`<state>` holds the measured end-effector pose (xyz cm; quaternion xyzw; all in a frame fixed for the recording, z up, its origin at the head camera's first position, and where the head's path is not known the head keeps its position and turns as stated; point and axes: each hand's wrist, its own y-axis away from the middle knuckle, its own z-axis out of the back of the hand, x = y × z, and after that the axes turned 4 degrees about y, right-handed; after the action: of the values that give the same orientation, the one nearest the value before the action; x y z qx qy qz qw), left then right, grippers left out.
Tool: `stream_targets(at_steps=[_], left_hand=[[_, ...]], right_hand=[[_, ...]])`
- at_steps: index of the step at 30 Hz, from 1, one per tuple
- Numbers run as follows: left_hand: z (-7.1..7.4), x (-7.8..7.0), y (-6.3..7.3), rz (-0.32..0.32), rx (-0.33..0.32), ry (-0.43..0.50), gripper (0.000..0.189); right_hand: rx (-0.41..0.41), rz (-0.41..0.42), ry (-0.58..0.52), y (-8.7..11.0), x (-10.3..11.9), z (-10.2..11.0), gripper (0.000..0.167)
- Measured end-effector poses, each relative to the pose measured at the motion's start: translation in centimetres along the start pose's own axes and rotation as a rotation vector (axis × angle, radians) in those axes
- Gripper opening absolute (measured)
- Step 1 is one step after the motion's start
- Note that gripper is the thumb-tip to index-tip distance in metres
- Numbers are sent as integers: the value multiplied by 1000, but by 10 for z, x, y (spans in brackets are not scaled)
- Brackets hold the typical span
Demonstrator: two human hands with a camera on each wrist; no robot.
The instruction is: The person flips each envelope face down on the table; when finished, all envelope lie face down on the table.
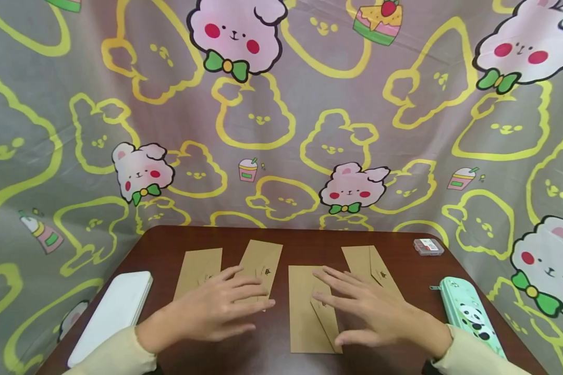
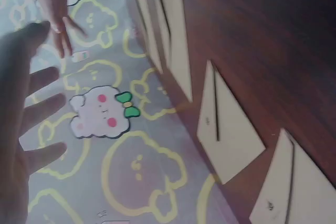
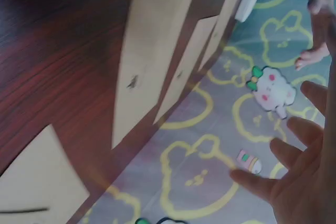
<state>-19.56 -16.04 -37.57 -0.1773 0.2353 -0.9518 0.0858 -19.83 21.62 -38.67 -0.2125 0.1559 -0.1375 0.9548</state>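
Several brown kraft-paper envelopes lie spread over the dark wooden table. In the head view, my left hand (image 1: 216, 304) hovers with fingers spread over the two on the left, the leftmost envelope (image 1: 200, 264) and a slanted envelope (image 1: 261, 256). My right hand (image 1: 377, 310), fingers also spread, is above a larger envelope (image 1: 305, 312) near the middle and partly covers it. Behind that hand lies another envelope (image 1: 358, 258) with a flap edge and a small dark print. Nothing is held by either hand. Both wrist views show extended fingers raised off the table.
A white flat case (image 1: 114, 315) lies along the table's left edge. On the right are a mint-green panda pencil case (image 1: 471, 307) and, farther back, a small clear plastic box (image 1: 428, 247). A cartoon-printed curtain (image 1: 281, 130) hangs around the table (image 1: 309, 239).
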Motion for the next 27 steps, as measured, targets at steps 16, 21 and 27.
stream_targets(at_steps=[16, 21, 27], left_hand=[[-1, 8, 26, 566, -82, 87, 31], [5, 5, 40, 988, 174, 186, 16], [11, 7, 62, 1228, 425, 227, 44]], right_hand=[[99, 17, -109, -120, -38, -43, 8], [217, -52, -150, -162, -52, -73, 8], [341, -140, -221, -210, -68, -115, 12]])
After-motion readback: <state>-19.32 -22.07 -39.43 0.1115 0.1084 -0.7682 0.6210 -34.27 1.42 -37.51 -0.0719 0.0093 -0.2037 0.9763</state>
